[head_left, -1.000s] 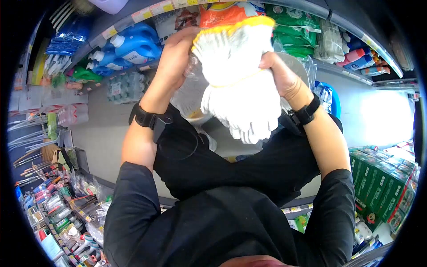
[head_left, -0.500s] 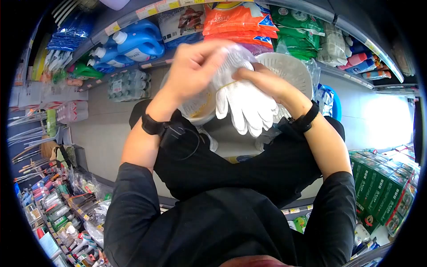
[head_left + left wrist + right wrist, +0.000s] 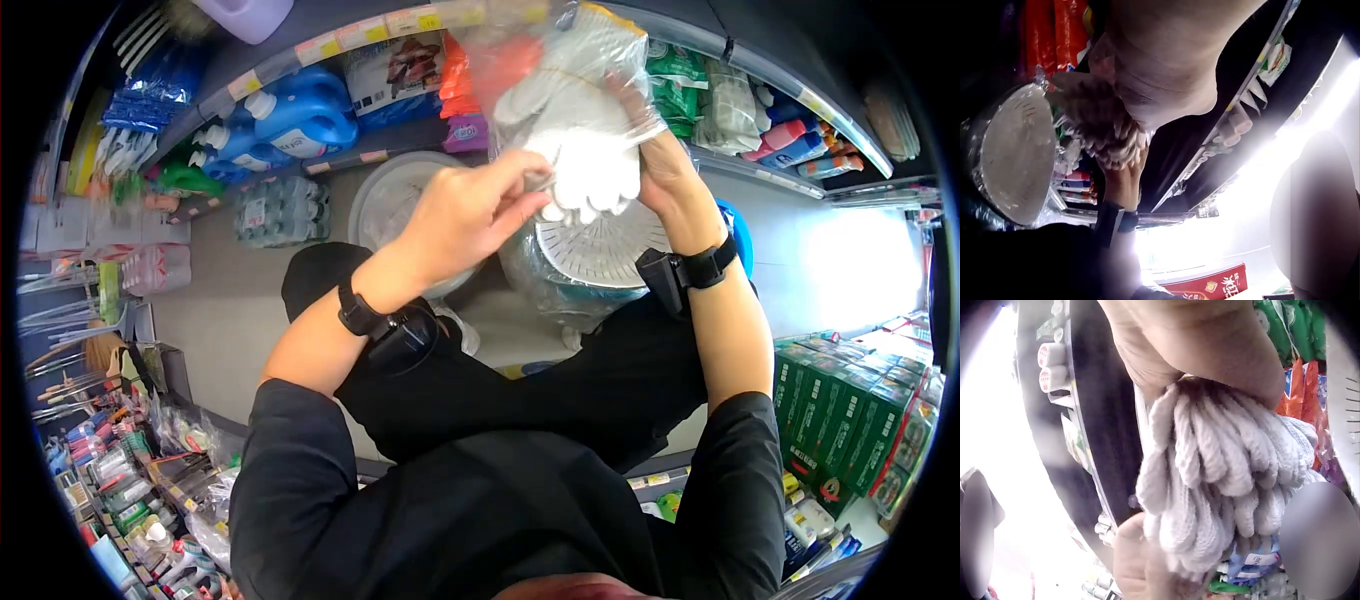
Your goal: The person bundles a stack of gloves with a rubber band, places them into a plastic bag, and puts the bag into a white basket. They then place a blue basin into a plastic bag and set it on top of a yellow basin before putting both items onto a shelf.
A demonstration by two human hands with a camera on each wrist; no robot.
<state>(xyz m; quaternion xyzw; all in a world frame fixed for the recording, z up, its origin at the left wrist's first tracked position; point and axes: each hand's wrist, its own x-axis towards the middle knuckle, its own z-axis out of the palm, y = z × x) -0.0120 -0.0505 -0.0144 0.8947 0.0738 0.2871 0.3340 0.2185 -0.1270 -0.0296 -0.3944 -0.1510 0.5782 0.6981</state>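
A bundle of white knit gloves [image 3: 590,120] with a yellow cuff hangs fingers-down in front of the shelf. Clear plastic film [image 3: 515,60], like a loose bag, lies around its upper part. My right hand [image 3: 668,178] grips the bundle from the right, its fingers partly seen through the film. Close up in the right wrist view, the gloves [image 3: 1210,462] dangle in layers below that hand. My left hand [image 3: 465,215] has thumb and forefinger pinched at the film's lower edge, beside the glove fingertips.
Below the gloves stands a white slotted basket [image 3: 600,245] wrapped in plastic, with a pale round tub [image 3: 385,200] to its left. Blue detergent jugs [image 3: 305,105] and green packs [image 3: 675,75] fill the shelf. Bottled drinks [image 3: 283,210] and stacked green boxes [image 3: 840,410] flank the floor.
The gloves have risen toward the shelf, after first dipping, and plastic film now spreads around them. My left hand has moved from the cuff end down to the glove fingertips.
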